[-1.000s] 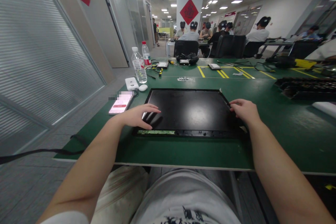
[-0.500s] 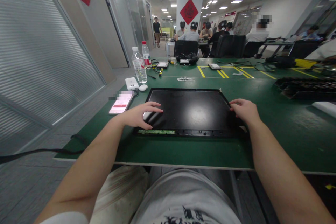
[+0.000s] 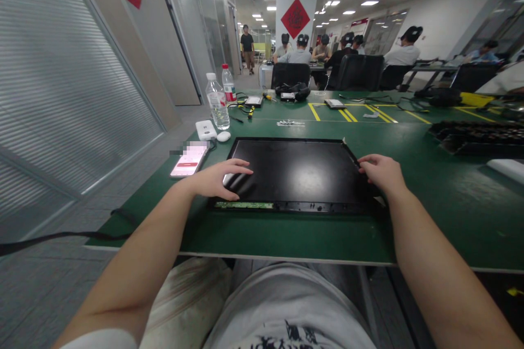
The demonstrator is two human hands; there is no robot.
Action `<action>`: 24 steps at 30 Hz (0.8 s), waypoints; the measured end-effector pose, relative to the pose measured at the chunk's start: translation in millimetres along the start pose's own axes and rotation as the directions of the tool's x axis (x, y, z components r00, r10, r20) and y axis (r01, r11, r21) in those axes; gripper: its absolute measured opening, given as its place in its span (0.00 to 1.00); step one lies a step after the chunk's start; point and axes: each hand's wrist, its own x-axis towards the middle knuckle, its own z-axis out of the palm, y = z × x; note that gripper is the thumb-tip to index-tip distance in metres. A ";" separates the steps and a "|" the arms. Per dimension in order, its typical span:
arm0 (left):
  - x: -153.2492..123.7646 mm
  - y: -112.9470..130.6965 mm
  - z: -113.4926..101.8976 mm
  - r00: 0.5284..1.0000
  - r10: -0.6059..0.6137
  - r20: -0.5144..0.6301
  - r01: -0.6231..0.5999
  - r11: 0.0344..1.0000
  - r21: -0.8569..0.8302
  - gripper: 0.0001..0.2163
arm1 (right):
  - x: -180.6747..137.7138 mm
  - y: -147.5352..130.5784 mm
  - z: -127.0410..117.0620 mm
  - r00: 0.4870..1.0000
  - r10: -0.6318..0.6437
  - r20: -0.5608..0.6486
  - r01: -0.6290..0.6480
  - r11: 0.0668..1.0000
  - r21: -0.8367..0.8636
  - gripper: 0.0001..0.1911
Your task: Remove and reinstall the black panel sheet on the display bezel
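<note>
A black display panel [image 3: 295,169] lies flat on the green table in front of me. Along its near edge, at the left, runs a narrow green circuit board [image 3: 244,205]. My left hand [image 3: 219,179] is at the panel's left side with fingers spread, the fingertips over the dark screen and the thumb near the lower left corner. At the right edge, my right hand [image 3: 380,172] has thumb and fingers pinched on the panel's rim. The undersides of the fingers of both hands are hidden.
Left of the panel lie a lit phone [image 3: 189,160], a white charger block [image 3: 206,130] and a white oval case [image 3: 223,136]. Two bottles [image 3: 218,103] stand behind these. Small drives [image 3: 334,103] and cables lie farther back. Dark long parts [image 3: 478,137] are at right. Several people sit beyond.
My hands and the panel hold nearly the same place. In the background a person walking along the aisle has come slightly closer.
</note>
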 end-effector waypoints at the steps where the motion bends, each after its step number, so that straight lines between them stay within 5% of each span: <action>1: 0.5 -0.8 0.3 1.000 -0.023 -0.012 0.023 1.000 0.004 0.32 | -0.2 -0.4 -0.1 1.000 0.003 0.005 -0.003 1.000 0.002 0.14; 5: 4.5 -11.3 4.1 0.983 -0.123 -0.138 0.127 0.991 0.027 0.30 | -1.2 -1.3 -0.6 1.000 0.015 0.001 -0.015 1.000 0.014 0.14; 11: 9.7 -35.1 8.4 0.886 -0.313 -0.342 0.390 0.903 0.183 0.27 | -0.7 -1.1 -0.5 1.000 0.024 0.018 -0.024 1.000 0.019 0.16; 24: 13.4 -41.4 13.5 0.882 -0.357 -0.307 0.419 0.892 0.168 0.25 | 1.6 2.5 1.1 1.000 0.013 0.016 -0.013 1.000 0.021 0.15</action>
